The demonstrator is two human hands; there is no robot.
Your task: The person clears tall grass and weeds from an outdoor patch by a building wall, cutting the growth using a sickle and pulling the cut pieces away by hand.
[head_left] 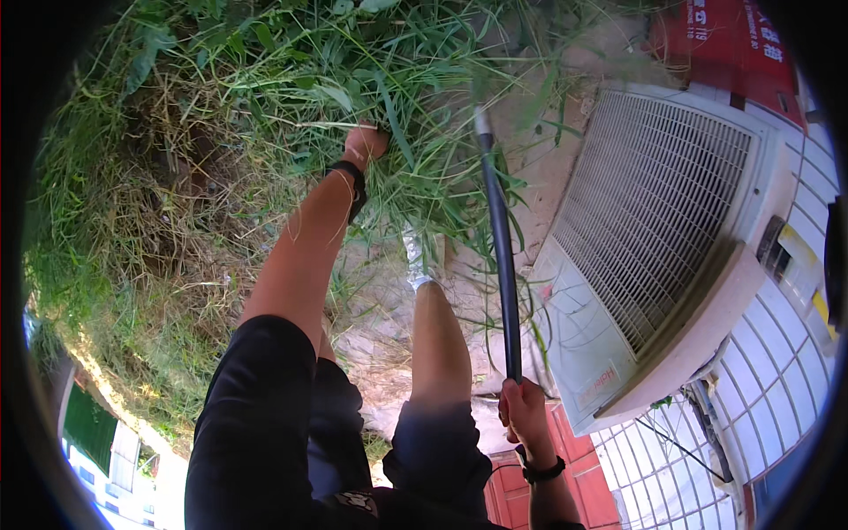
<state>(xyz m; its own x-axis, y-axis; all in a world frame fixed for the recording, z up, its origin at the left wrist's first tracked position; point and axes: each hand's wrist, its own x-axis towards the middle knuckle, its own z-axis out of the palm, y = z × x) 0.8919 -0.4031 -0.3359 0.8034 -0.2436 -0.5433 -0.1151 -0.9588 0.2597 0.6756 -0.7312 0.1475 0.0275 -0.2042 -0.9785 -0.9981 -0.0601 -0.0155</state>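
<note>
At upper right, white lettering (pixel 770 41) marks a red box (pixel 726 55). Over pale ground (pixel 534 181), the left hand (pixel 365 144) clutches grass (pixel 402 190); the right hand (pixel 525 412) grips a black pole (pixel 503 256).

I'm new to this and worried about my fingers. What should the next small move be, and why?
Probably ease the left hand leftward, away from the black pole: that hand looks closed on grass, while the right hand holds the pole, whose far end blurs among nearby blades.

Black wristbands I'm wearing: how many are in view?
2: one black wristband around the left wrist, near the left hand among green grass; another around the right wrist, near the right hand gripping a long black pole.
</note>
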